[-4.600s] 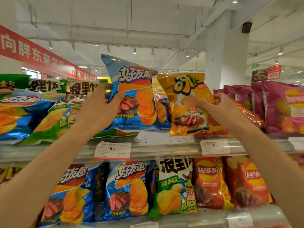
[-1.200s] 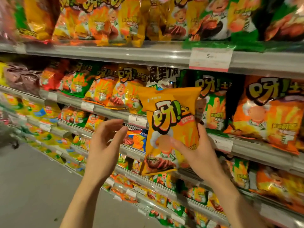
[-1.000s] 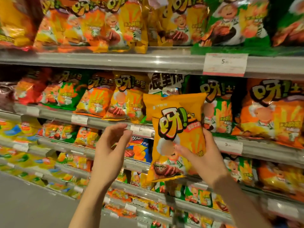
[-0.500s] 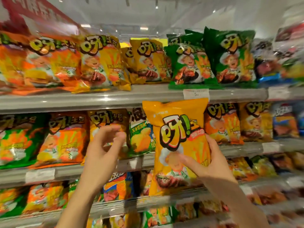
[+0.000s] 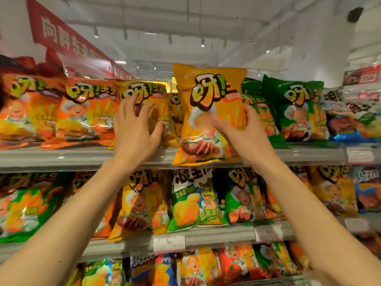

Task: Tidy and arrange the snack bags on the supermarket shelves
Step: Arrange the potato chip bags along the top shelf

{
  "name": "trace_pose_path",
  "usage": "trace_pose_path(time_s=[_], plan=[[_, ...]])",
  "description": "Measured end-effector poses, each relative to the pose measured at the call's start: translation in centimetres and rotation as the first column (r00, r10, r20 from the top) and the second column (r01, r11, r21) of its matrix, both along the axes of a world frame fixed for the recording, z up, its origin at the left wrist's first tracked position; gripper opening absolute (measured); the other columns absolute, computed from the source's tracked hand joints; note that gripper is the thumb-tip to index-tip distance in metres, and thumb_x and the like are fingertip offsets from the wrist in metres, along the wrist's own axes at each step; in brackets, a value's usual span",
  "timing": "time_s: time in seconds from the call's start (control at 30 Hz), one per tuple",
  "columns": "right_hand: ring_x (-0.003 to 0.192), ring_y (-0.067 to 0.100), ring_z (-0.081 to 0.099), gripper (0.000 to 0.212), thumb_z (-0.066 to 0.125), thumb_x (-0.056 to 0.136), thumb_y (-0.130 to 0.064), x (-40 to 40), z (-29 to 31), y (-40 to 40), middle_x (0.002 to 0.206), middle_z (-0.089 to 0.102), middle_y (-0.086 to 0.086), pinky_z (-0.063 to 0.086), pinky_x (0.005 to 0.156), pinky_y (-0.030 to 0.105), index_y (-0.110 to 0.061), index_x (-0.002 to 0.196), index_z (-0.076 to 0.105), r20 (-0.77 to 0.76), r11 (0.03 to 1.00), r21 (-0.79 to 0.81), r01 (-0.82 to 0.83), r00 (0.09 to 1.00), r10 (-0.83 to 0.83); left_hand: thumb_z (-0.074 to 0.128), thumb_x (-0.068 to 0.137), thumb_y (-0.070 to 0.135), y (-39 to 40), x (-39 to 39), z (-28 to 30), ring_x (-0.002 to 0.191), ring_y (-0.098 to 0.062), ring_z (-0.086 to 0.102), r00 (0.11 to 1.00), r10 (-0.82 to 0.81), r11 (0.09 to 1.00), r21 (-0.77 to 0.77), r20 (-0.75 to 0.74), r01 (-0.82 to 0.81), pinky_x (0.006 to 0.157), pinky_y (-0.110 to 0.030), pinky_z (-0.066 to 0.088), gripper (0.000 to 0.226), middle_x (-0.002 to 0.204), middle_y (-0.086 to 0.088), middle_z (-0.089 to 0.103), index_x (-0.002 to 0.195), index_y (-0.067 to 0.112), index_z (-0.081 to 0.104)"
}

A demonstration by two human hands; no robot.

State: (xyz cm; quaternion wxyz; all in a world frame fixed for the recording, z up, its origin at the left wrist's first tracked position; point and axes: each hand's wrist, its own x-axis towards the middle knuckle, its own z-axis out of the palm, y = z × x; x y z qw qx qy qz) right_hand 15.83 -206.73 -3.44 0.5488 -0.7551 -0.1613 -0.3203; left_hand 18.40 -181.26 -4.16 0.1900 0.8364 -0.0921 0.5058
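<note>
My right hand (image 5: 245,137) grips a yellow snack bag (image 5: 208,104) by its lower right side and holds it upright in front of the top shelf (image 5: 61,157), its bottom edge hanging over the shelf lip. My left hand (image 5: 135,129) lies with spread fingers against another yellow bag (image 5: 144,93) of the same kind that stands on the top shelf, just left of the held bag. Orange bags (image 5: 82,112) stand to the left and green bags (image 5: 299,108) to the right.
The shelf below (image 5: 206,236) carries green, yellow and orange bags, with a white price tag (image 5: 169,242) on its rail. A lower shelf holds several more bags. A red banner (image 5: 68,40) hangs above at the left, and blue bags (image 5: 350,124) stand at the far right.
My right hand has lifted the yellow bag from the middle shelf level up to the top shelf. My left hand has risen and now touches the yellow bag standing there.
</note>
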Motion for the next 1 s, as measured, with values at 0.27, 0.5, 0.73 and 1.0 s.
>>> trace_pose_path(time_s=[0.27, 0.5, 0.73, 1.0], plan=[[0.1, -0.003, 0.054, 0.099, 0.068, 0.089, -0.063, 6.3, 4.0, 1.9, 0.128, 0.055, -0.015, 0.04, 0.078, 0.013, -0.021, 0.162, 0.017, -0.044, 0.985, -0.168, 0.037, 0.998, -0.045, 0.061, 0.101, 0.042, 0.8, 1.5, 0.2, 0.152, -0.034, 0.026, 0.994, -0.041, 0.999, -0.029, -0.101, 0.038, 0.122, -0.053, 0.024, 0.056, 0.163, -0.013, 0.036, 0.15, 0.019, 0.051], [0.157, 0.033, 0.014, 0.088, 0.044, 0.096, -0.072, 6.3, 2.0, 2.7, 0.172, 0.007, 0.01, 0.023, 0.125, 0.053, -0.026, 0.164, 0.013, 0.169, 0.846, -0.434, 0.309, 0.951, -0.26, 0.057, 0.103, 0.044, 0.7, 1.6, 0.0, 0.155, -0.032, 0.023, 0.995, -0.045, 0.999, -0.017, -0.093, 0.043, 0.123, -0.053, 0.022, 0.057, 0.166, -0.012, 0.032, 0.153, 0.019, 0.048], [0.16, 0.028, -0.001, 0.086, 0.038, 0.099, -0.071, 7.0, 1.8, 2.8, 0.173, 0.005, 0.01, 0.007, 0.129, 0.047, -0.02, 0.164, 0.016, 0.151, 0.714, -0.635, 0.295, 0.954, -0.26, 0.052, 0.105, 0.046, 0.6, 1.7, 0.0, 0.158, -0.028, 0.018, 0.992, -0.046, 0.999, -0.005, -0.116, 0.045, 0.125, -0.05, 0.018, 0.057, 0.17, -0.008, 0.026, 0.156, 0.022, 0.043], [0.16, 0.026, -0.008, 0.086, 0.027, 0.099, -0.073, 7.0, 0.7, 3.0, 0.174, -0.005, 0.008, 0.007, 0.129, 0.054, -0.021, 0.165, 0.007, 0.168, 0.638, -0.705, 0.31, 0.947, -0.274, 0.048, 0.106, 0.049, 1.0, 1.7, -0.3, 0.158, -0.027, 0.017, 0.991, -0.056, 0.998, 0.024, -0.122, 0.06, 0.125, -0.049, 0.017, 0.059, 0.171, -0.007, 0.024, 0.158, 0.022, 0.039]])
